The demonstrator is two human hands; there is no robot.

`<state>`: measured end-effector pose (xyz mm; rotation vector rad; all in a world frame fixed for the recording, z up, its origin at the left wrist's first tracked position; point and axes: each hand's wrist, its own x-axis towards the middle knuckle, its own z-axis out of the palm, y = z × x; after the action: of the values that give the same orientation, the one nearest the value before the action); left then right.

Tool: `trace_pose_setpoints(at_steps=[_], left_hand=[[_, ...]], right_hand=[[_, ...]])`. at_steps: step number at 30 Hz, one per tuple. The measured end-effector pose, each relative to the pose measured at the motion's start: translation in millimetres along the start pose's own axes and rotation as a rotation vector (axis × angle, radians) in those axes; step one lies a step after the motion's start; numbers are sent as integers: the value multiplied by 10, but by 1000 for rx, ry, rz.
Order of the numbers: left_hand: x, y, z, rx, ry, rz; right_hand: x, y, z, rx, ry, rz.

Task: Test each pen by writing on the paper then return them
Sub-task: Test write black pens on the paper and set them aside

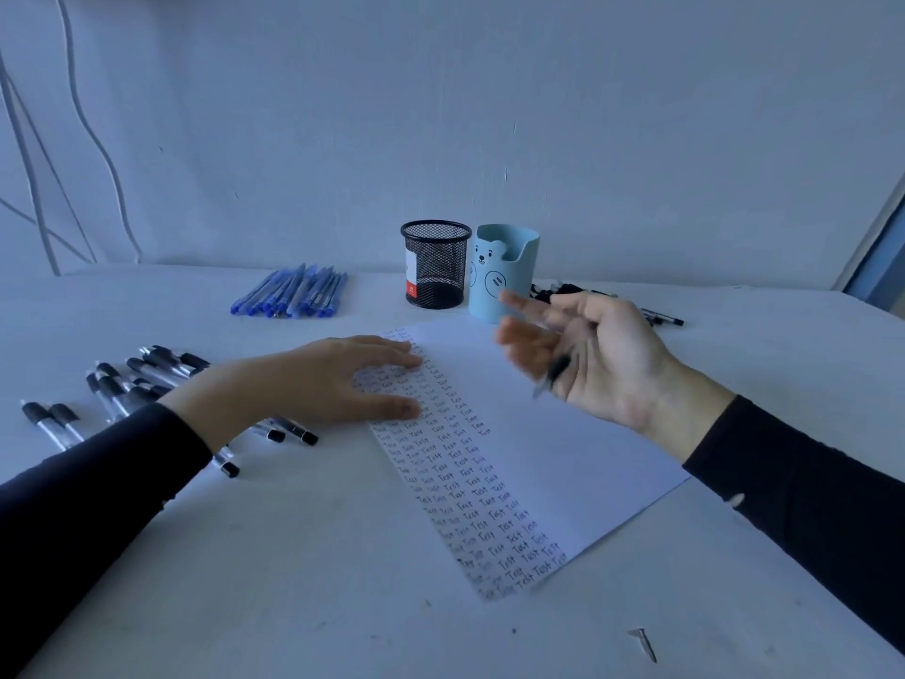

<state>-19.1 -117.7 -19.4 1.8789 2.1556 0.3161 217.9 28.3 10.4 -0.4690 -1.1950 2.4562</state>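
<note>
the paper [563, 433] lies angled on the counter [294, 556], its left strip packed with rows of a small handwritten "test", the right side bare white. the left hand [313, 379] is down flat on the sheet's upper left corner, fingers [392, 357] straight and together, pressing on the written rows. over to the right hand [602, 355]: it's up in the air above the paper's far edge, palm turned inward, fingers [521, 303] spread and mostly straight. a pen [556, 372] with a dark grip runs across that palm, tip pointing down toward the sheet, held near the thumb side; motion blur hides the exact grip. a loose scatter of black pens [142, 379] lies left of the sheet, partly under the left forearm. a bundle of blue pens [294, 291] lies at the back, beside a black mesh cup [436, 264] and a pale blue bear holder [504, 267] standing side by side.
</note>
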Motion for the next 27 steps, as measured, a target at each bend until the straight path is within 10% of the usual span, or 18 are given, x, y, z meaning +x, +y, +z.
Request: trace_pose_setpoints(at_steps=[15, 27], left_hand=[[-5, 30, -19, 27, 23, 22], [-4, 31, -31, 2, 12, 29]], right_hand=[[42, 305, -5, -961, 93, -232], [74, 483, 79, -1109, 184, -314]])
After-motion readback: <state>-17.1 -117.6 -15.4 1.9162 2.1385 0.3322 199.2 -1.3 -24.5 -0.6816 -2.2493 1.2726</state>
